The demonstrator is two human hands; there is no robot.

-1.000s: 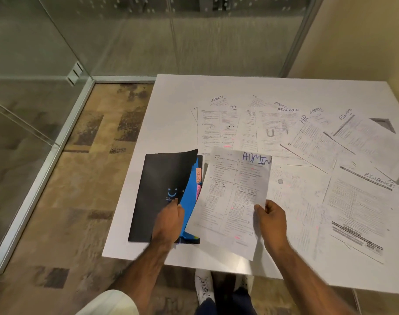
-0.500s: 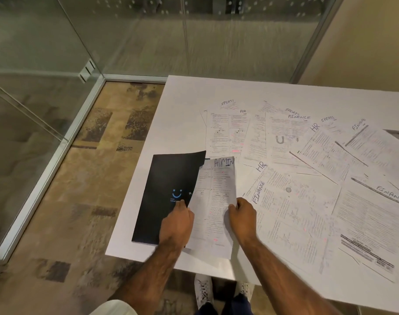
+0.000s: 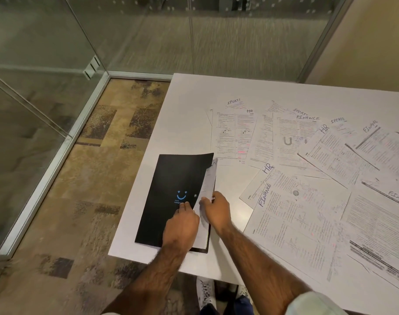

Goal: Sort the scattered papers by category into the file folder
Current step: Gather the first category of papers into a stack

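The ADMIN sheet (image 3: 209, 178) has slid almost wholly into the black file folder (image 3: 171, 178) at the table's (image 3: 194, 98) near-left corner, right hand (image 3: 216, 210) pinching its edge, left hand (image 3: 182, 223) gripping the cover, so one is nearly filed while many labelled papers (image 3: 307, 178) lie scattered, glass walls (image 3: 57, 53) and patterned carpet (image 3: 91, 167) beyond.

1. White table (image 3: 194, 98), viewed from above; near and left edges visible.
2. Black folder (image 3: 171, 183), lying near the table's near-left corner, cover partly raised.
3. Printed papers (image 3: 296, 223), overlapping across the right side, hand-labelled SPORTS, HR, FINANCE.
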